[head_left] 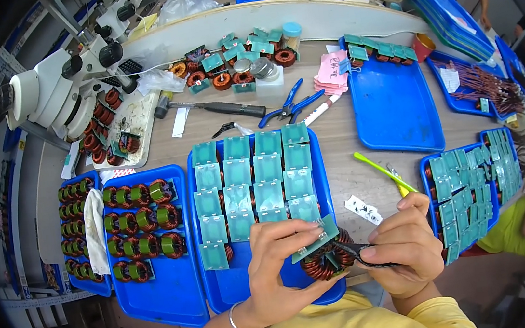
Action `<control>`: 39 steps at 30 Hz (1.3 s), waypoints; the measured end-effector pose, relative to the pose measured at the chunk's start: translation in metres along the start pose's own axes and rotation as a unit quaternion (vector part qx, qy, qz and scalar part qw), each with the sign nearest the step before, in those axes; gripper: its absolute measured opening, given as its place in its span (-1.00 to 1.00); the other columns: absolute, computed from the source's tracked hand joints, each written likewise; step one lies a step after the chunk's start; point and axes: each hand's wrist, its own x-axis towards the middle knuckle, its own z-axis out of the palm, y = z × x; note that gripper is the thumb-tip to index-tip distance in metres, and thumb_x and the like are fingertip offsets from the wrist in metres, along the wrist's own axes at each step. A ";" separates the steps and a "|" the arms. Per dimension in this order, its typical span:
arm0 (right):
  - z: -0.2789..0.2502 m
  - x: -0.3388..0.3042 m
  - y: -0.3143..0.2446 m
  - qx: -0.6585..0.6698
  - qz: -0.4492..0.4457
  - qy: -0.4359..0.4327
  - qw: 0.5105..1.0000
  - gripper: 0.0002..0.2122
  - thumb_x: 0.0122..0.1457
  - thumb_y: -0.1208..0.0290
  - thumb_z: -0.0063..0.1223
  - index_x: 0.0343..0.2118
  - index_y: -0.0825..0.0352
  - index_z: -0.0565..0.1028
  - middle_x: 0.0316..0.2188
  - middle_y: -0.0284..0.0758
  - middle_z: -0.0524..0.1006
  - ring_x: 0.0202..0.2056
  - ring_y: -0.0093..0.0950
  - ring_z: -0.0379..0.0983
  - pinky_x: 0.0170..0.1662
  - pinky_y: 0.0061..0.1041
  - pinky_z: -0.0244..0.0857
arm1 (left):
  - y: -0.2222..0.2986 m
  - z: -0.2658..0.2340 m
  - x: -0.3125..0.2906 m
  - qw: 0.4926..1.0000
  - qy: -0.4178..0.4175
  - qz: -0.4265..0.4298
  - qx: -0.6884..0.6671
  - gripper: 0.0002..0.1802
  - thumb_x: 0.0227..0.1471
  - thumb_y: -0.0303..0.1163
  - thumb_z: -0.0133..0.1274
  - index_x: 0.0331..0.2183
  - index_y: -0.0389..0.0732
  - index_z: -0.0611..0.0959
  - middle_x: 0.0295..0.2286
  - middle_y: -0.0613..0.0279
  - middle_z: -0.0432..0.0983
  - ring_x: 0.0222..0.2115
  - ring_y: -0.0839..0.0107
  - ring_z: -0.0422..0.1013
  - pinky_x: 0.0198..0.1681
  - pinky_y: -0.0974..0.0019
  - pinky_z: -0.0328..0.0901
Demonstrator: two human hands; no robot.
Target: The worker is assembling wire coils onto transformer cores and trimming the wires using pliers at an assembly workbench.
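Note:
In front of my chest, my left hand (273, 264) is closed around a copper-wound toroidal coil (319, 266) with a small green circuit board (315, 239) on its upper side. My right hand (410, 247) grips black tweezers (360, 251), whose tips reach the coil beside the board. Whether the tips touch the windings is hard to make out. Just beyond my hands lies a blue tray (222, 291) with rows of coil assemblies, their green boards (270, 196) facing up. My left wrist is over this tray's near part.
At left, another blue tray (161, 301) holds coils with green sides. Pliers (291, 105), a hammer (219, 108) and a marker (321, 109) lie beyond the middle tray. A large blue tray (393, 108) and a full tray (447, 253) stand at right. A microscope (63, 90) is far left.

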 end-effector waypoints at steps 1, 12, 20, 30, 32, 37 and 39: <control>0.000 0.000 0.000 -0.004 0.001 0.001 1.000 -0.86 -0.22 0.40 0.29 -0.60 0.17 0.49 -0.66 -0.52 0.45 -0.54 -0.57 0.37 -0.18 -0.40 0.07 | 0.000 0.000 0.000 1.000 0.001 -0.001 0.001 -0.33 -0.50 -0.46 0.38 -0.23 -0.23 0.43 -0.26 0.09 0.34 -0.26 0.33 0.27 -0.22 0.37 0.22; -0.003 -0.001 0.005 0.000 -0.012 -0.010 1.000 -0.75 -0.31 0.47 0.31 -0.46 0.13 0.57 -0.56 -0.55 0.48 -0.50 -0.62 0.37 -0.22 -0.50 0.04 | 0.002 0.002 0.001 1.000 0.002 -0.005 0.018 -0.34 -0.51 -0.47 0.39 -0.24 -0.23 0.44 -0.26 0.11 0.33 -0.27 0.34 0.27 -0.22 0.38 0.23; -0.002 0.000 0.005 0.005 -0.008 -0.015 1.000 -0.76 -0.30 0.49 0.30 -0.47 0.14 0.57 -0.58 -0.54 0.48 -0.50 -0.62 0.38 -0.22 -0.50 0.05 | 0.000 0.000 0.001 1.000 -0.003 -0.002 0.028 -0.34 -0.50 -0.47 0.39 -0.24 -0.23 0.43 -0.26 0.11 0.33 -0.26 0.33 0.27 -0.21 0.38 0.22; -0.002 0.003 0.008 0.021 -0.009 -0.027 0.999 -0.78 -0.31 0.51 0.30 -0.49 0.17 0.56 -0.59 -0.52 0.49 -0.51 -0.61 0.39 -0.25 -0.50 0.07 | -0.002 0.000 0.001 0.999 -0.013 -0.012 0.028 -0.31 -0.51 -0.49 0.38 -0.21 -0.24 0.41 -0.24 0.09 0.30 -0.23 0.30 0.28 -0.16 0.33 0.24; -0.005 0.004 0.009 0.124 0.011 -0.058 0.990 -0.80 -0.30 0.51 0.30 -0.51 0.22 0.56 -0.60 -0.47 0.48 -0.51 -0.56 0.39 -0.30 -0.50 0.10 | -0.004 -0.001 0.000 0.999 -0.022 -0.036 -0.011 -0.29 -0.50 -0.49 0.38 -0.20 -0.24 0.39 -0.23 0.09 0.30 -0.21 0.30 0.28 -0.14 0.32 0.24; 0.005 -0.003 0.021 0.208 0.016 0.038 0.977 -0.79 -0.17 0.44 0.26 -0.43 0.36 0.51 -0.54 -0.34 0.48 -0.51 -0.45 0.38 -0.35 -0.45 0.16 | -0.008 0.007 -0.005 0.967 0.004 -0.106 -0.234 -0.25 -0.44 -0.51 0.35 -0.12 -0.25 0.36 -0.15 0.10 0.30 -0.15 0.28 0.28 -0.03 0.27 0.14; 0.010 -0.006 0.023 0.216 0.070 0.080 0.971 -0.69 -0.14 0.39 0.25 -0.34 0.42 0.46 -0.47 -0.26 0.46 -0.48 -0.42 0.38 -0.33 -0.42 0.19 | -0.005 0.006 -0.005 0.916 0.012 -0.177 -0.361 -0.19 -0.40 -0.55 0.33 -0.05 -0.26 0.28 -0.11 0.13 0.24 -0.08 0.32 0.24 0.02 0.27 0.13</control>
